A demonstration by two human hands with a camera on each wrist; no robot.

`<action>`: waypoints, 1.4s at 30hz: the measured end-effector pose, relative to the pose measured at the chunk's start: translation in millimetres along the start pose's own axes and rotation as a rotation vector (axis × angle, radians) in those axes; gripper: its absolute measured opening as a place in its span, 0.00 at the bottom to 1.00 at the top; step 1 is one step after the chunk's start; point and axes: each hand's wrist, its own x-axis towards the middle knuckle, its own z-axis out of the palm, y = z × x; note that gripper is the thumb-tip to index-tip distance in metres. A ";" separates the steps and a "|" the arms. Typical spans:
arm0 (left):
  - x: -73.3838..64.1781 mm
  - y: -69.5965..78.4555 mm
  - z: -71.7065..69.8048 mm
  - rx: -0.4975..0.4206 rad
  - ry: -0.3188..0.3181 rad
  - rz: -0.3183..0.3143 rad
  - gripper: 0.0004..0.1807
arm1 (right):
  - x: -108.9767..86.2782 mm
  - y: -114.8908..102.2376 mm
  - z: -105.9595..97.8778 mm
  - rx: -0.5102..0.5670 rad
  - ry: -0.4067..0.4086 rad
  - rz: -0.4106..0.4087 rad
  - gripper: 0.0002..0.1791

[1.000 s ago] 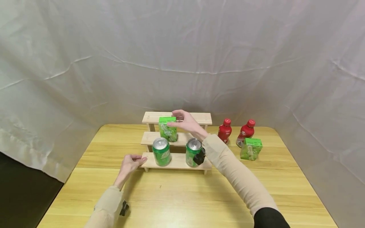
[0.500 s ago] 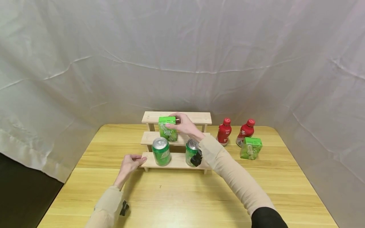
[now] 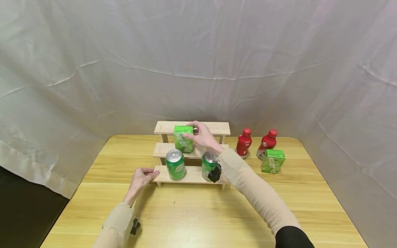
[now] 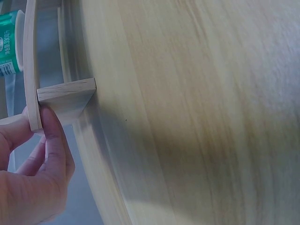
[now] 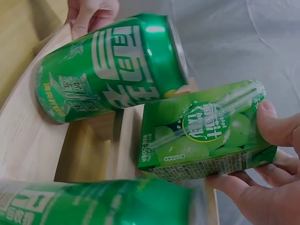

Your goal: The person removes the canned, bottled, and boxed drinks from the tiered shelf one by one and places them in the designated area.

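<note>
pinching a green juice box [image 3: 183, 140] upright in the right hand [image 3: 203, 136]; beneath that grip, the middle shelf [image 3: 162, 150]; in front, two green cans [image 3: 175, 167]; nearer and left, pinching the bottom shelf [image 3: 193, 175] with the left hand [image 3: 141, 178].

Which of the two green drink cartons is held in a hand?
The carton at the wooden middle shelf, gripped by the right hand. The other carton stands on the table, with no hand touching it.
</note>
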 end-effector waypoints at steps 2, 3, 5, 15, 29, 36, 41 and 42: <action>-0.6 0.2 0.5 -0.005 0.001 -0.002 0.24 | -2.2 -0.7 -4.3 0.007 0.024 -0.023 0.23; -0.8 0.4 0.6 -0.008 0.001 -0.004 0.24 | -4.0 -1.4 -7.2 0.007 0.037 -0.032 0.23; -0.6 0.3 0.9 -0.013 0.001 -0.009 0.24 | -7.3 -3.0 -13.9 0.025 0.058 -0.054 0.23; -0.6 2.3 1.2 -0.010 0.000 -0.009 0.24 | -40.7 -3.5 -59.1 0.030 0.146 -0.147 0.21; -1.9 2.2 2.2 0.002 -0.002 -0.015 0.25 | -92.6 26.0 -118.9 -0.052 0.296 -0.185 0.22; -1.7 2.3 1.5 0.004 -0.001 -0.005 0.25 | -108.3 45.1 -140.3 -0.117 0.336 -0.154 0.22; -1.7 1.6 1.7 0.017 -0.006 0.004 0.25 | -114.8 60.6 -145.7 -0.150 0.330 -0.085 0.23; -1.7 2.0 1.9 0.020 -0.007 0.004 0.25 | -115.8 64.2 -146.5 -0.158 0.328 -0.069 0.23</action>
